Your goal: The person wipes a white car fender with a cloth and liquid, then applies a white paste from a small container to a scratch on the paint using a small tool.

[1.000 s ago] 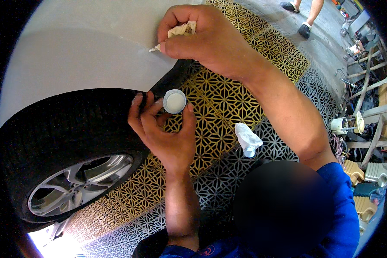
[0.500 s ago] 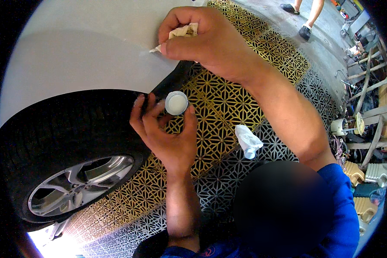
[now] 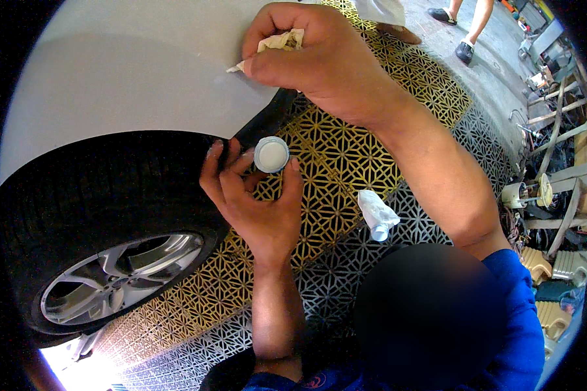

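In my right hand (image 3: 306,55) is a crumpled, stained off-white cloth (image 3: 282,42), pinched between thumb and curled fingers. Its pointed tip meets the silver-white car body panel (image 3: 143,72) near a small pale mark, just above the wheel arch. Lower down, my left hand (image 3: 254,202) grips a small round bottle cap (image 3: 271,155) by its rim between thumb and fingers. The cap faces up and has whitish contents inside. Beside it is the black tire (image 3: 111,189) with its silver alloy rim (image 3: 120,280).
A small white squeezed bottle (image 3: 377,215) lies on the yellow and grey grid floor tiles (image 3: 346,156). At the top, a person's legs in dark clogs (image 3: 464,51) stand on concrete. Along the right are wooden slats (image 3: 561,130) and several beige plastic jugs (image 3: 554,319).
Both hands have shifted only slightly, the right one a little upward, with the cloth still at the panel. A pale shape and a brownish foot-like form have appeared at the top edge.
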Tool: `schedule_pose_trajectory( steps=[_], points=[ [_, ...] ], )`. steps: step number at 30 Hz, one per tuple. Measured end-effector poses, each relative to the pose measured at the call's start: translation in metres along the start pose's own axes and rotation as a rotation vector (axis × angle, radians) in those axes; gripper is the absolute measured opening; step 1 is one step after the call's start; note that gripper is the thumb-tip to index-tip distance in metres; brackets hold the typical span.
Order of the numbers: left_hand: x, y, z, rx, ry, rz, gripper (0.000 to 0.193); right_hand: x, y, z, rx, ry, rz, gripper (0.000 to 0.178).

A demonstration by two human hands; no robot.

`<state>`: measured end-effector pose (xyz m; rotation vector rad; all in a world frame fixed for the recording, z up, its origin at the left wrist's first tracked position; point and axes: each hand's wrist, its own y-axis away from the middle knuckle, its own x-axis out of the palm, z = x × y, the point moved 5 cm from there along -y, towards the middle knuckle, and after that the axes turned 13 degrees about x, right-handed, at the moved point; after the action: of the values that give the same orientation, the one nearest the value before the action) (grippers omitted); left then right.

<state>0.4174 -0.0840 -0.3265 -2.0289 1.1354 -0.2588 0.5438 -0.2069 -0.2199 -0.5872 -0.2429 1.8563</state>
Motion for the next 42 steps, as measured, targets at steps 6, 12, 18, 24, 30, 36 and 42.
schedule_pose_trajectory(
  steps=[6, 12, 18, 24, 30, 36, 42],
  points=[
    [0.000, -0.001, -0.001, 0.004, -0.016, 0.013, 0.049, -0.001, 0.001, 0.000, 0.080, -0.010, 0.016, 0.024],
    [0.001, 0.000, 0.001, 0.006, 0.004, 0.007, 0.049, 0.000, 0.000, -0.002, 0.050, -0.010, 0.010, 0.025],
    [0.000, -0.001, -0.002, 0.009, -0.039, 0.022, 0.049, 0.001, 0.001, -0.001, 0.090, 0.004, 0.012, 0.026],
    [0.001, 0.000, -0.002, 0.025, -0.051, 0.030, 0.048, 0.000, 0.001, 0.000, 0.105, 0.009, 0.021, 0.025],
    [0.001, 0.001, 0.000, 0.005, -0.028, 0.028, 0.049, -0.020, 0.008, 0.002, 0.089, 0.076, 0.187, 0.025],
    [0.001, 0.000, 0.000, -0.007, -0.010, 0.016, 0.050, -0.024, 0.024, -0.014, 0.097, 0.264, 0.459, 0.025],
    [0.002, 0.003, -0.008, 0.003, -0.064, 0.028, 0.047, -0.015, 0.037, -0.014, 0.179, 0.300, 0.499, 0.021]
  ],
)
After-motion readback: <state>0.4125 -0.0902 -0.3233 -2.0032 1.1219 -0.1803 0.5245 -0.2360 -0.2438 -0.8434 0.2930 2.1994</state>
